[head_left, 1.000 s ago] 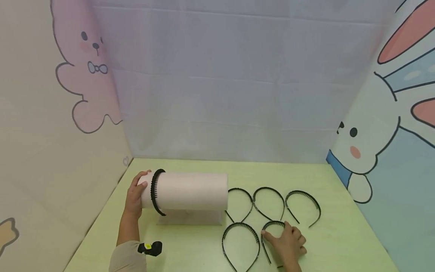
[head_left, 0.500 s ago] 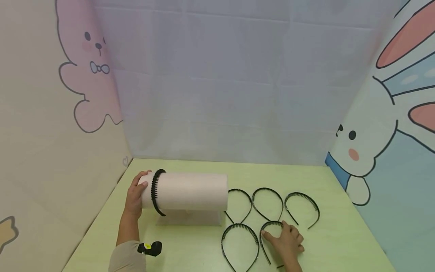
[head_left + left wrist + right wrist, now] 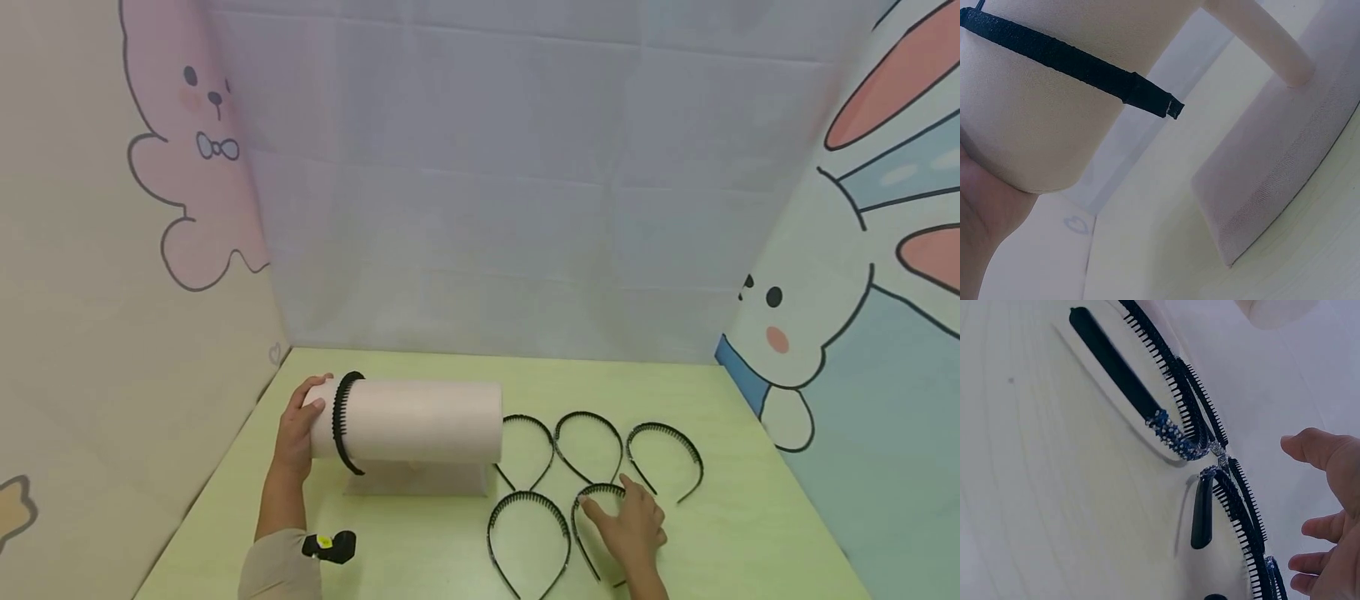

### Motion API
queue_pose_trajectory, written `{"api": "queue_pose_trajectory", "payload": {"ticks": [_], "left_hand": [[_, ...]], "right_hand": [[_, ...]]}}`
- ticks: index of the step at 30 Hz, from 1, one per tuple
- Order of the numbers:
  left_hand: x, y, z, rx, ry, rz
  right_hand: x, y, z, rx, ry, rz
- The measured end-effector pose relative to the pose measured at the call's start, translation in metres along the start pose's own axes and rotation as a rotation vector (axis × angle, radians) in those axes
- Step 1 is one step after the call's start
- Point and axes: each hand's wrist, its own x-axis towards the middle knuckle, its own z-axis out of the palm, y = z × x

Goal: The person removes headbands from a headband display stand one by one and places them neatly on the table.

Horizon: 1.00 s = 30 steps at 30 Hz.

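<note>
A white cylindrical headband stand (image 3: 423, 421) lies sideways on its base (image 3: 416, 480), and my left hand (image 3: 294, 433) grips its left end, thumb in front. One black toothed headband (image 3: 341, 425) is fitted around the cylinder near that hand; its tip shows in the left wrist view. My right hand (image 3: 633, 529) is over a black headband (image 3: 598, 487) on the table, thumb and fingers spread. In the right wrist view, the hand (image 3: 1332, 512) stands apart from the headbands, holding nothing; sparkly stones coat part of one headband (image 3: 1172, 436).
Several more black headbands lie on the pale green table (image 3: 405, 546): one front-left headband (image 3: 528, 495), a back-middle headband (image 3: 588, 414), a back-right headband (image 3: 667, 427), and one headband (image 3: 536, 421) partly behind the cylinder. Cartoon-printed walls (image 3: 480, 208) enclose the table.
My right thumb and fingers have parted from the front-right headband, the hand lifting slightly. The left hand keeps its grip on the stand. The head view has shifted slightly.
</note>
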Motion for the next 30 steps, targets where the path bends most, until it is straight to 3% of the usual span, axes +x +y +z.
{"api": "queue_pose_trajectory", "payload": {"ticks": [6, 13, 23, 30], "left_hand": [[-0.001, 0.000, 0.001, -0.013, -0.018, 0.041], [-0.002, 0.002, 0.000, -0.010, -0.022, 0.026], [-0.010, 0.018, 0.009, 0.002, -0.021, 0.014], [-0.004, 0.007, 0.003, 0.005, -0.013, 0.006]], "right_hand": [[-0.003, -0.015, -0.006, 0.081, -0.050, -0.011], [-0.007, -0.037, -0.011, 0.189, -0.102, -0.060], [-0.014, -0.070, -0.016, 0.346, -0.154, -0.104], [-0.019, -0.085, -0.016, 0.380, -0.148, -0.170]]}}
